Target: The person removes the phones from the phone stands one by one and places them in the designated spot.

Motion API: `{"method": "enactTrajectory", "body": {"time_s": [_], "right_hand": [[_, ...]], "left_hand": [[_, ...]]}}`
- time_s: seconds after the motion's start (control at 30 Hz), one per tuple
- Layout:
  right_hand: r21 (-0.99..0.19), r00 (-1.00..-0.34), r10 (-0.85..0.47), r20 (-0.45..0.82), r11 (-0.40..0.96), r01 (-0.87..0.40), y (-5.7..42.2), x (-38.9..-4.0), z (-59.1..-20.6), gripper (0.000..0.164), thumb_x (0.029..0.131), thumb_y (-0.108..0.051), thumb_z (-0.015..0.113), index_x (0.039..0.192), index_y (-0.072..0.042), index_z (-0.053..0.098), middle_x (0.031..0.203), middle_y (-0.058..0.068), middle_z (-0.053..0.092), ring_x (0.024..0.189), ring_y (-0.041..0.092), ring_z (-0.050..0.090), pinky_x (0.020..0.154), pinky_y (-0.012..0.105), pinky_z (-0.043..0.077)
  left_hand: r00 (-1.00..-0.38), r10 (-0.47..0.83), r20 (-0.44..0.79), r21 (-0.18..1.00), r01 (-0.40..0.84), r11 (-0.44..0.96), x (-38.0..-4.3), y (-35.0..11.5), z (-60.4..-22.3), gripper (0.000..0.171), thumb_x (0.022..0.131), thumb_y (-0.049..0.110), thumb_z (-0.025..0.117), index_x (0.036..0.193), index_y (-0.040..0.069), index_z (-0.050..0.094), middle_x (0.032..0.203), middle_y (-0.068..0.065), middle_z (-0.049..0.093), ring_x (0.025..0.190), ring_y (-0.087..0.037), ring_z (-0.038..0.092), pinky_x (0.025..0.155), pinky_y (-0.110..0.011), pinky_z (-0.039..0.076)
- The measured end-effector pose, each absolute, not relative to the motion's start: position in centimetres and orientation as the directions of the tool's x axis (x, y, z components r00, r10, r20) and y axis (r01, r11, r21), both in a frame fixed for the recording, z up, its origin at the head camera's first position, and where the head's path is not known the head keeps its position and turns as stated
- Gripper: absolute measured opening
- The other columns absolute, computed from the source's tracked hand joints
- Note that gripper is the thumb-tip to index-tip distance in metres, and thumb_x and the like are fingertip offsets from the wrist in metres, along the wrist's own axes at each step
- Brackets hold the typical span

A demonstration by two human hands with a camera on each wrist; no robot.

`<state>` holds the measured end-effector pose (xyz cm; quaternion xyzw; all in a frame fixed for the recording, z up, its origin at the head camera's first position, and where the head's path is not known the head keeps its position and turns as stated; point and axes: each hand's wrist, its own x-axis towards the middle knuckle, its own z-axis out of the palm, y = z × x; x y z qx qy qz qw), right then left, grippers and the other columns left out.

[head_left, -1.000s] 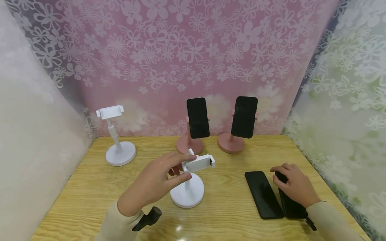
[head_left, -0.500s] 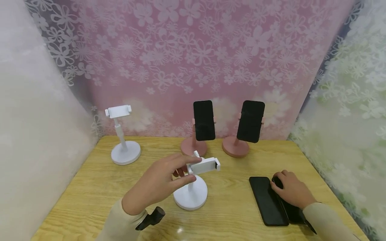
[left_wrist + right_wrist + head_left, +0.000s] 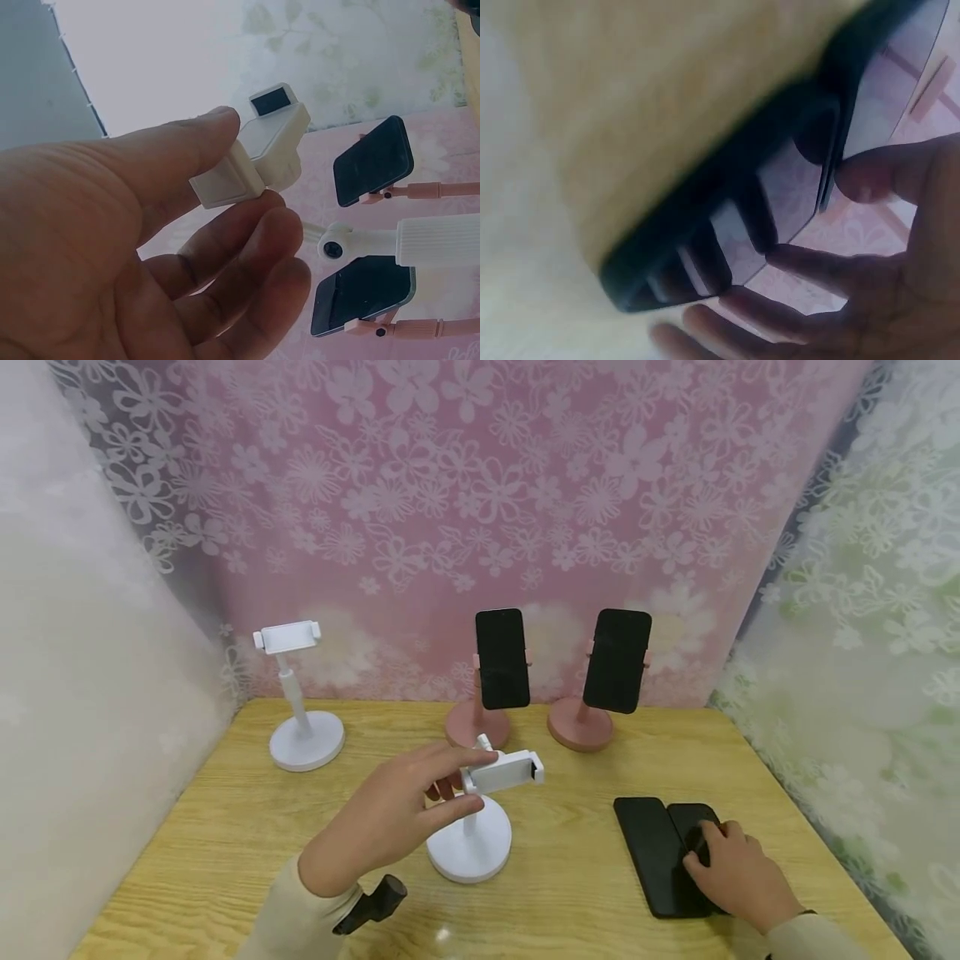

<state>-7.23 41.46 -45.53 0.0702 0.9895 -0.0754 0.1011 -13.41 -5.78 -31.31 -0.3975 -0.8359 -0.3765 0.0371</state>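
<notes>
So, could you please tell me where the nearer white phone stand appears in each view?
Head: the nearer white phone stand is below centre, its clamp held by the left hand.
Left wrist: its clamp is near the centre, its post at the right edge.
Right wrist: it is not visible.
Shared landmark: the pink floral backdrop, visible in all three.

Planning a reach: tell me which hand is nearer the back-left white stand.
Left. The left hand is in front and right of the back-left white stand; the right hand is much farther right, over the rightmost phone.
</notes>
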Motion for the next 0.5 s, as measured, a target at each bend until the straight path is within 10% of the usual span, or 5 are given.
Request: {"method": "enactTrajectory", "body": {"time_s": [0.5], "right_hand": [[-0.107, -0.989, 0.057, -0.138, 0.992, 0.072, 40.84, -6.71, -45.68, 0.053, 0.103, -0.022, 0.061, 0.145, 0.008, 0.052, 0.125, 0.042, 0.049, 0.101, 0.055, 0.059, 0.067, 0.057, 0.054]], "left_hand": [[-0.698, 0.639, 0.323, 0.61, 0.669, 0.424, -13.29, -5.71, -31.2, 0.045, 0.096, 0.031, 0.077, 0.139, 0.031, 0.064, 0.094, 0.019, 0.062, 0.081, -0.002, 0.059, 0.074, -0.029, 0.056]]}}
